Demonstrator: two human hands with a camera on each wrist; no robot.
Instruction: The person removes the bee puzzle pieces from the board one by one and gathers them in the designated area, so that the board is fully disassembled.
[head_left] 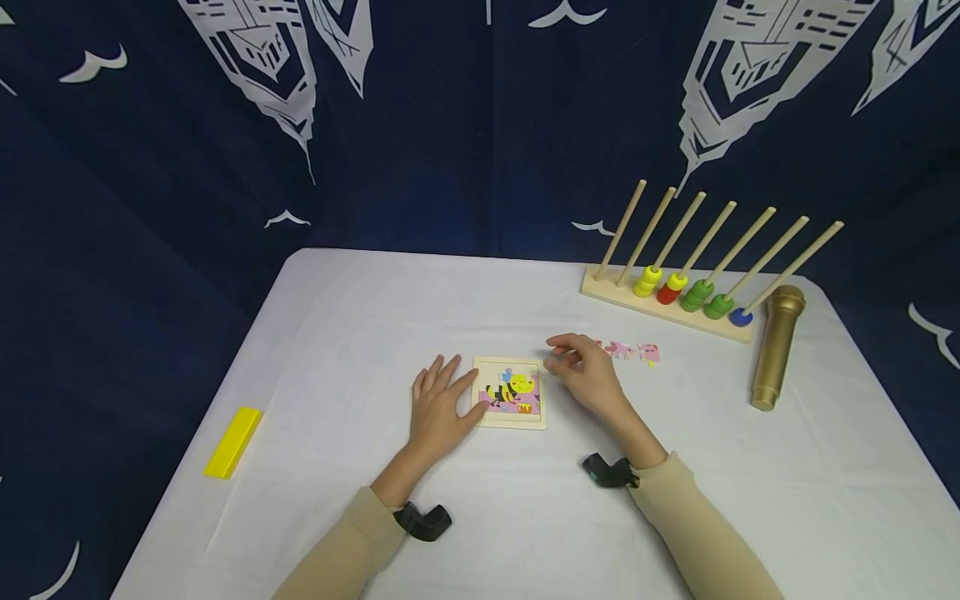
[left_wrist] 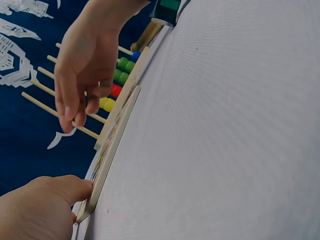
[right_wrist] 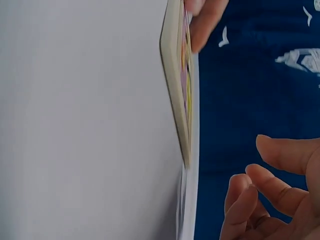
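Note:
A square wooden jigsaw tray [head_left: 508, 422] lies on the table, bearing a yellow and black bee picture [head_left: 517, 390]. Bare wood shows in its upper part. My left hand [head_left: 438, 417] rests at the tray's left side, fingers spread, thumb and index touching the frame. In the left wrist view the left thumb [left_wrist: 75, 187] lies on the frame's edge. My right hand [head_left: 588, 379] hovers by the tray's upper right corner. Its fingers are loosely bent, and the right wrist view shows a gap between thumb and fingers [right_wrist: 275, 190], with nothing held. Several pink puzzle pieces [head_left: 621, 350] lie beyond the right hand, partly hidden by it.
A wooden rack [head_left: 667, 312] of upright pegs with coloured beads stands at the back right. Beside it lies a gold cylinder [head_left: 777, 350]. A yellow block [head_left: 233, 442] is near the left table edge. Dark blue patterned cloth [head_left: 450, 125] hangs behind the table.

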